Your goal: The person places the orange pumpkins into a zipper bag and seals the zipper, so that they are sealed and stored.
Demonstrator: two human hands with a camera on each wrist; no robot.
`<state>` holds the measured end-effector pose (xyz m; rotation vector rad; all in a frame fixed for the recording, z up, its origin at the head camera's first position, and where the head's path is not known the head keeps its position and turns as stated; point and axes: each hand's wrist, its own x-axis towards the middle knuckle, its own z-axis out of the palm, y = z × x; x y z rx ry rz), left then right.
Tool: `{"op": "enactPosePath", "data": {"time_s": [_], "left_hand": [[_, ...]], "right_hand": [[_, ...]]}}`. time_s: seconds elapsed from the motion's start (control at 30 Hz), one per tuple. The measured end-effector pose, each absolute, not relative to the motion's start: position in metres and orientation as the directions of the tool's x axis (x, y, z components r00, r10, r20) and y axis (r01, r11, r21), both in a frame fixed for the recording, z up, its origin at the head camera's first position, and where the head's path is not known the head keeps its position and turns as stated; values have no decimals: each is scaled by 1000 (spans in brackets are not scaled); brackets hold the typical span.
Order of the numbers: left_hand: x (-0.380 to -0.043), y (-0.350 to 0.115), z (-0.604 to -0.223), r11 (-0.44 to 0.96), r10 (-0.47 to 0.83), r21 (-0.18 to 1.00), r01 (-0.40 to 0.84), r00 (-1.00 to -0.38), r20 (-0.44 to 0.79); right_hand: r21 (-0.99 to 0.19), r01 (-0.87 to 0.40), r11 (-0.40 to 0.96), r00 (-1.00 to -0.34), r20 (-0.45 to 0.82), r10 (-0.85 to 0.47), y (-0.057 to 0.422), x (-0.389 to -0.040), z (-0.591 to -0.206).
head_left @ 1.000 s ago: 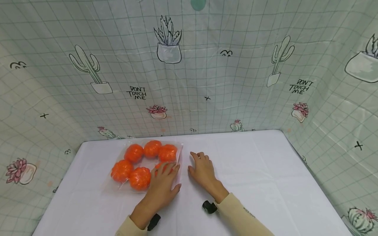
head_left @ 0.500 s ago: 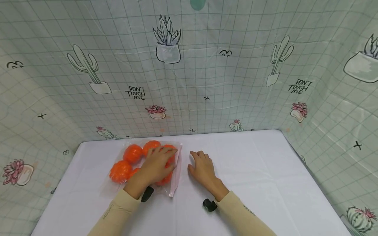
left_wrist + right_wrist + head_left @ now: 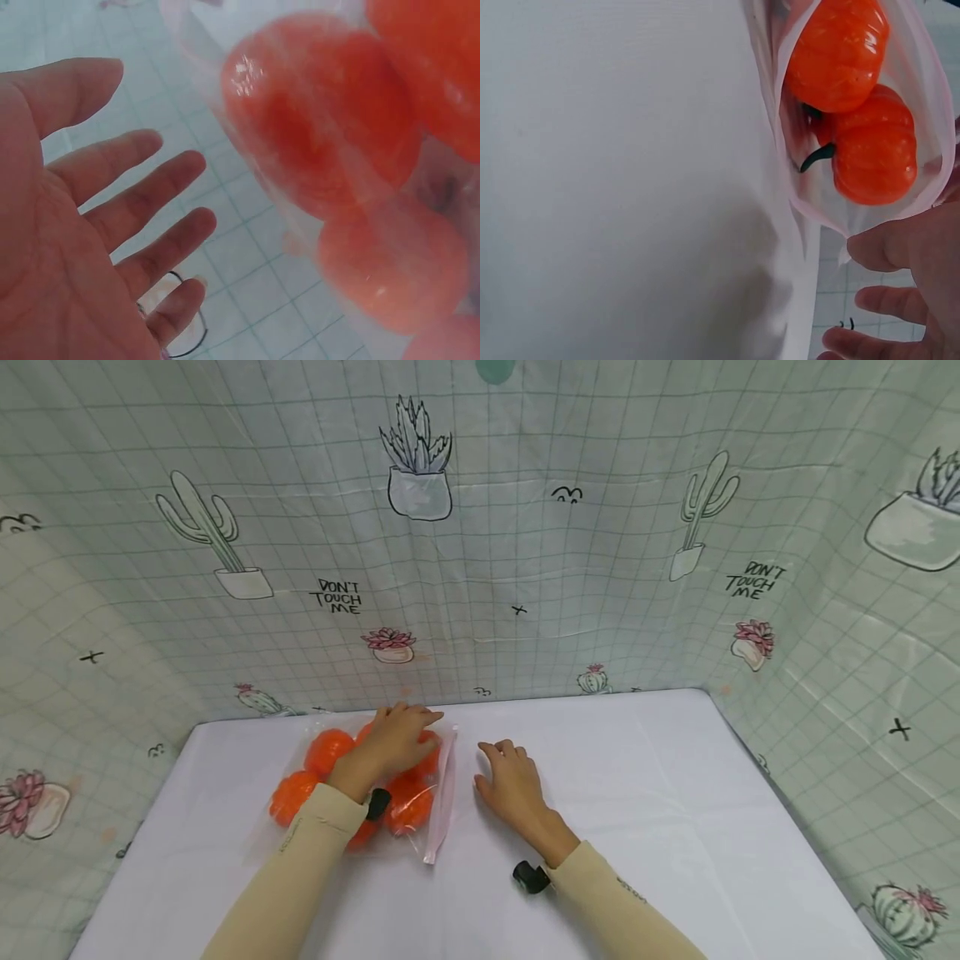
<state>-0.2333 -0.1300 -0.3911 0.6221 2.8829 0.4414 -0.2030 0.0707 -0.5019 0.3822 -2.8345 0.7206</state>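
Note:
A clear zip bag (image 3: 442, 793) with a pink edge lies on the left part of the table, holding several small orange pumpkins (image 3: 410, 806). Over its far right part, my left hand (image 3: 405, 735) has its fingers extended and hides some of the pumpkins in the head view. In the left wrist view this left hand (image 3: 112, 202) shows a gap between its fingers and the bag (image 3: 300, 217). To the right of the bag, my right hand (image 3: 513, 785) has loosely bent fingers with nothing held. The right wrist view looks into the bag's mouth (image 3: 817, 217), where a pumpkin (image 3: 875, 154) has a green stem.
White cloth covers the table (image 3: 637, 802). Behind and beside it hangs a curtain (image 3: 517, 552) with a grid and cactus prints. A black camera mount (image 3: 531, 877) sits on the right wrist.
My left hand has moved away from me across the bag, from its near right part to its far side. The right hand stays in about the same place.

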Motion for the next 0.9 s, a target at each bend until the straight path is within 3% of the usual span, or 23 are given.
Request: {"op": "enactPosePath", "data": {"time_s": [0.3,0.9], "left_hand": [[-263,-129,-396,878,400,363,311,-894,-202],[-298,-120,-407,917,364,313,246,-837,-408]], "right_hand": [[-414,-305,857,-944,253,-213,72,-207,-500],[-384,-303,872,-949,209,-237,69,-213,-489]]}}
